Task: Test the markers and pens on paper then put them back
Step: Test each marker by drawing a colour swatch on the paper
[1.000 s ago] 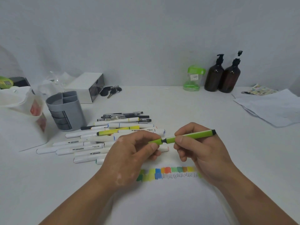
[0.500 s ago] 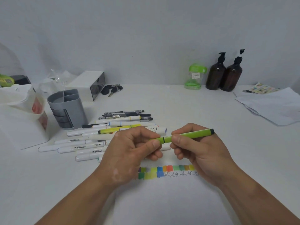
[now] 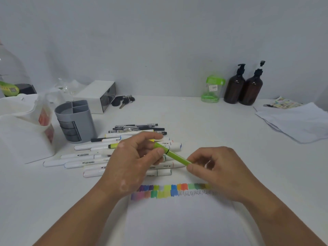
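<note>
Currently the green pen (image 3: 174, 156) is held off the table, right of the holder (image 3: 76, 121), its long axis slanting from the holder-side end toward the person. The left hand (image 3: 131, 164) pinches it between thumb and fingers at the holder-side end, beside the black ring. The right hand (image 3: 218, 169) has curled fingers at the opposite end; whether they clamp it cannot be determined. The left hand is nearer the holder, so a return would likely go leftward over the markers (image 3: 85, 161) lying between
</note>
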`<state>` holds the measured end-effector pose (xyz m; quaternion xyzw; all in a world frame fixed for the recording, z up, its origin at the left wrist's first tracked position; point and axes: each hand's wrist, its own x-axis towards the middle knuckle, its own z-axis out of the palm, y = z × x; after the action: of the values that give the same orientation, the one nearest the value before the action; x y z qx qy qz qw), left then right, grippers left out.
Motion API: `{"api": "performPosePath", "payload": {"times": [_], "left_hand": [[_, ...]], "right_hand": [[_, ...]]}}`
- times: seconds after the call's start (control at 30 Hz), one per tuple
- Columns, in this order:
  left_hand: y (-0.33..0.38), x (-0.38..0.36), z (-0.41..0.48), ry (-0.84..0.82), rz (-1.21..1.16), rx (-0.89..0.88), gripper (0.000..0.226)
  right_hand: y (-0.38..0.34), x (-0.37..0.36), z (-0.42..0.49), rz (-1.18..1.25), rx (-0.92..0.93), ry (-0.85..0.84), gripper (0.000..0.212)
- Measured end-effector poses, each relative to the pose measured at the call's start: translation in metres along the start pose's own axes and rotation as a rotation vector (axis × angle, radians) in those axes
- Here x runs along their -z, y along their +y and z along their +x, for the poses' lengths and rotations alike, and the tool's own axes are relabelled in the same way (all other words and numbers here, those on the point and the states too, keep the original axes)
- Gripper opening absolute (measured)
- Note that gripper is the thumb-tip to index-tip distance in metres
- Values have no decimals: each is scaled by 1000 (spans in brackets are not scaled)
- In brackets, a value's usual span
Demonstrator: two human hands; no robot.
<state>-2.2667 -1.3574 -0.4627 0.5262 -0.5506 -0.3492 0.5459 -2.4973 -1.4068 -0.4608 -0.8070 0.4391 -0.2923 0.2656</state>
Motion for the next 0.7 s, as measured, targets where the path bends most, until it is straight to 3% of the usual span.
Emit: {"api": "performPosePath", "payload": {"times": [0.07, 0.17, 0.27, 0.43, 0.6, 0.7], "left_hand": [[-1, 2, 0, 21, -16, 2, 27], [-1, 2, 0, 40, 45, 17, 16], [-2, -2, -3, 5, 67, 36, 9], [-3, -6, -5, -37, 97, 35, 11], [-3, -7, -5, -50, 122, 38, 6], [-2, -7, -6, -54, 104, 47, 8]], "right_hand": [[9, 14, 3, -55, -34, 171, 13], [35, 40, 6, -163, -301, 345, 16], [59, 43, 7, -245, -470, 333, 19], [65, 31, 15, -313, -573, 324, 15], [60, 29, 13, -378, -572, 379, 8], [44, 21, 15, -353, -289, 434, 9]]}}
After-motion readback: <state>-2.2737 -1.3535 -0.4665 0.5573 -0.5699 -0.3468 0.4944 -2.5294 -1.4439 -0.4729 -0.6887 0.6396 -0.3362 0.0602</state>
